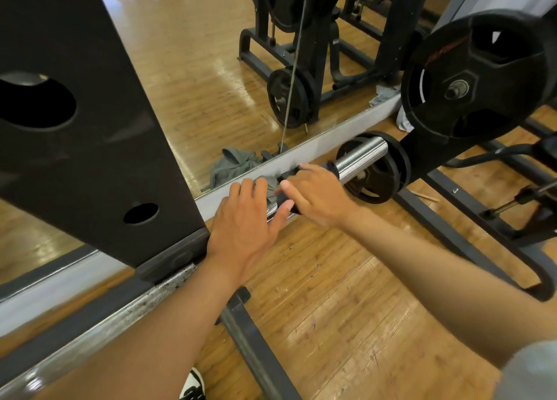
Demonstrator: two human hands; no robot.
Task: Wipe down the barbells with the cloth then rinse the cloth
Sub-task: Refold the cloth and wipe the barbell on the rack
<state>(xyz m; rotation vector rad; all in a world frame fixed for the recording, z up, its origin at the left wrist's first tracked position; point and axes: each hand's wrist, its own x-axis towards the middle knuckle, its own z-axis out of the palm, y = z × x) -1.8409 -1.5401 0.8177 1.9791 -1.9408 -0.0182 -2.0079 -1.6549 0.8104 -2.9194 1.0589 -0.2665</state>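
The barbell runs from the lower left up to its chrome sleeve [360, 160] at centre right, low along a wall mirror. My left hand [244, 224] lies over the bar, fingers wrapped over a grey cloth [269, 185] bunched on the shaft and thumb stretched out to the right. Right beside it, my right hand [316, 194] grips a black collar [287, 176] on the bar at the inner end of the sleeve. The shaft under both hands is hidden.
A large black plate [75, 113] on the bar fills the left foreground. The mirror [187, 77] reflects the gym. Black plates [479, 77] hang on a rack at right, a smaller one [376, 185] behind the sleeve. Steel frame legs [259, 345] cross the wooden floor.
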